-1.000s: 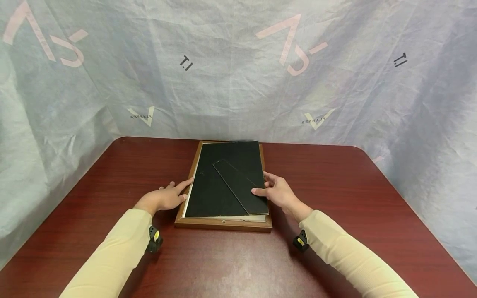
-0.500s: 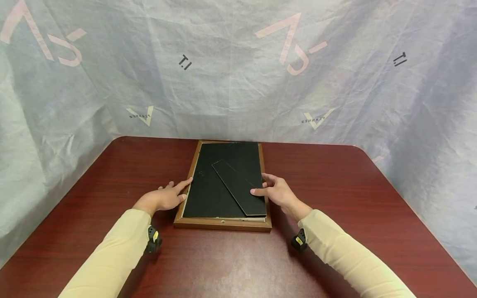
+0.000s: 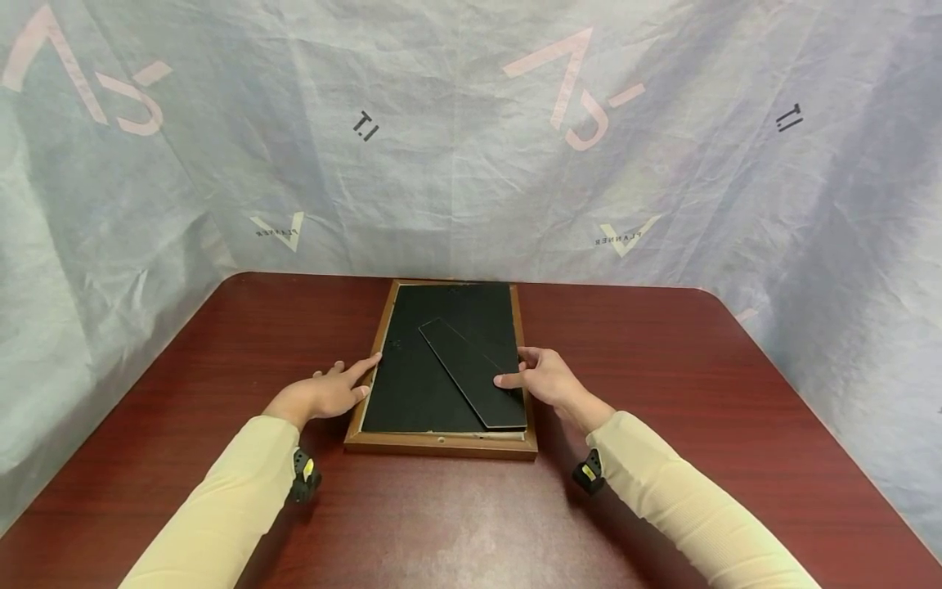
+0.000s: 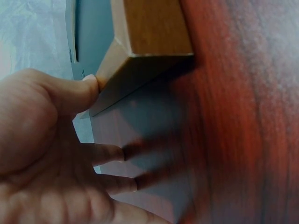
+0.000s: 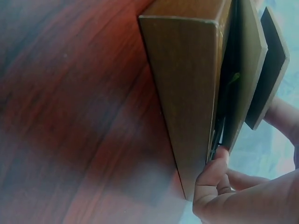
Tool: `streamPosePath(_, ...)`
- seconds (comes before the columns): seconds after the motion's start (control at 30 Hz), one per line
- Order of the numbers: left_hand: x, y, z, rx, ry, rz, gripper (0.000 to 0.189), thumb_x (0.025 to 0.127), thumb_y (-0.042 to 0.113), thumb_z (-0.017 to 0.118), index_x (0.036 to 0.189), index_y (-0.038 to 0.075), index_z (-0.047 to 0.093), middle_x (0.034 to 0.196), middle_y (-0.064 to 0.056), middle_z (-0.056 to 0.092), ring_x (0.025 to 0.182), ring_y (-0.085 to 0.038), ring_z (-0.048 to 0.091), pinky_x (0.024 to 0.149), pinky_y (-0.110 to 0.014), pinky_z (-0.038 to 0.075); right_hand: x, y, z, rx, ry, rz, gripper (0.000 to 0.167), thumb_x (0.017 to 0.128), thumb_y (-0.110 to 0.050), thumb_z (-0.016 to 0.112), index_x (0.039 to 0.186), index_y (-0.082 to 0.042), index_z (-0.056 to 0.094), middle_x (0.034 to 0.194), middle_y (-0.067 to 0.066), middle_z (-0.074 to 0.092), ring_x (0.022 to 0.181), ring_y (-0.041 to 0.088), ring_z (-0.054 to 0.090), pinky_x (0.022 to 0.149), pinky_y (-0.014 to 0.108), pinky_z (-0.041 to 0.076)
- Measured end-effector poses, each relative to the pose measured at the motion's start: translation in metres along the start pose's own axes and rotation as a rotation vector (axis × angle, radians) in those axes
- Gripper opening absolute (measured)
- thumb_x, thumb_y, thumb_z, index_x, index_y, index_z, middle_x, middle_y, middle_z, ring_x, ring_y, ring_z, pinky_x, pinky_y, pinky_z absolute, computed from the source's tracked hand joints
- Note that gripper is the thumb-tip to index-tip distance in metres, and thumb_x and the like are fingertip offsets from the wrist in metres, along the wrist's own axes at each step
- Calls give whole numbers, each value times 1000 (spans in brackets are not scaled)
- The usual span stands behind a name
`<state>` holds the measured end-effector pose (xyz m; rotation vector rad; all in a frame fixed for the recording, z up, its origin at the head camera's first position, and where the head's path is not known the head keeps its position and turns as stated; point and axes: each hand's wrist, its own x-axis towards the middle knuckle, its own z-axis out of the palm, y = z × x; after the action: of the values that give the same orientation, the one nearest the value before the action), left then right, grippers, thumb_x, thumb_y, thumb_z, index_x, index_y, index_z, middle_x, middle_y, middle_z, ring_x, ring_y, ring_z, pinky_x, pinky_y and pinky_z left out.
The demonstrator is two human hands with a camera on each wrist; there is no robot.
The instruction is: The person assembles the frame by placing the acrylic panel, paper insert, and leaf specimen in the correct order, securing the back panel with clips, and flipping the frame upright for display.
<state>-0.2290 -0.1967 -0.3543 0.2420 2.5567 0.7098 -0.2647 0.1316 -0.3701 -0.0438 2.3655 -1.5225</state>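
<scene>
Toward the far side of the table (image 3: 662, 368), between the hands, a frame (image 3: 412, 443) lies back up, with a black board (image 3: 408, 380) over its opening, raised off the frame at the near right. Fitting or freeing that board seems the step in hand; which, I cannot tell. The next move probably calls for a controlled grip on the raised edge while the frame is steadied. The right hand (image 3: 548, 381) pinches the board's right edge, thumb above on the leg (image 3: 467, 376), fingers curled at the gap below. The left hand (image 3: 327, 395) has its fingers extended and spread, touching the frame's left side.
</scene>
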Motion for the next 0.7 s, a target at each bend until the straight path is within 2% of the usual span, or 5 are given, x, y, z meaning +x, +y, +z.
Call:
streamPosePath(0.13,1,0,1,3,6,5,61,110,12,42,163,6,11,159,-42,7,148,-58,1,115,-72,3,0,-1,0,-35,-2,-4,80,90,-13,76,156,2,34,153,25,42,141,35,43,113,53,36)
streamPosePath(0.37,0,1,0,-4,5,-2,62,110,12,41,163,7,11,160,-41,6,148,-57,0,115,-71,2,0,0,-1,-167,8,-21,79,90,-20,78,155,2,38,147,29,45,135,43,45,107,55,42)
streamPosePath(0.7,2,-2,1,-6,6,-10,61,110,12,41,163,8,10,159,-43,4,147,-59,0,114,-72,3,2,2,-2,-325,32,-89,82,89,-27,80,155,1,39,143,29,50,136,43,44,104,54,45)
